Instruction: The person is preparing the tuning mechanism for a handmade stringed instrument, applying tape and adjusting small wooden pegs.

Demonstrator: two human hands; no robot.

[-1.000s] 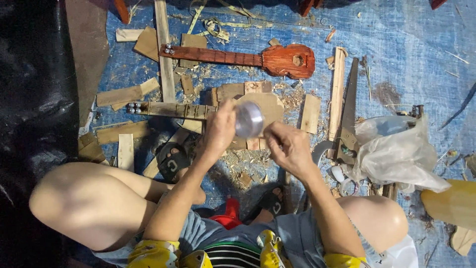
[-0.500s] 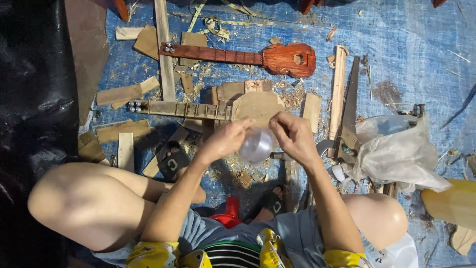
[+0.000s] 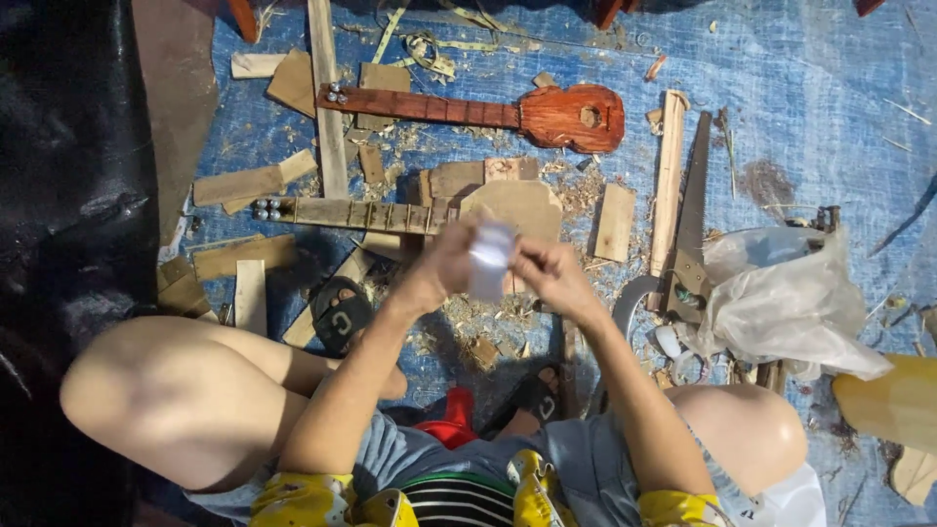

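Observation:
A small clear plastic container [image 3: 490, 258] is blurred between both hands. My left hand [image 3: 450, 262] grips it from the left and my right hand [image 3: 545, 273] holds it from the right, above a heap of wood shavings [image 3: 468, 327]. Just beyond the hands lies an unfinished pale wooden ukulele [image 3: 410, 213] with metal tuning pegs at its left end. Farther away lies a finished red-brown ukulele [image 3: 547, 115].
Wood offcuts [image 3: 239, 185] and strips litter the blue tarp [image 3: 810, 88]. A handsaw [image 3: 691, 220] lies at the right beside a long wooden strip [image 3: 668, 185], with a crumpled clear plastic bag [image 3: 791, 307] nearer. Black sheeting [image 3: 59, 195] covers the left. My bare knees frame the space.
The clear container came down from a raised position over the unfinished ukulele toward me. My right hand joined the left on it, and both now move fast enough to blur it.

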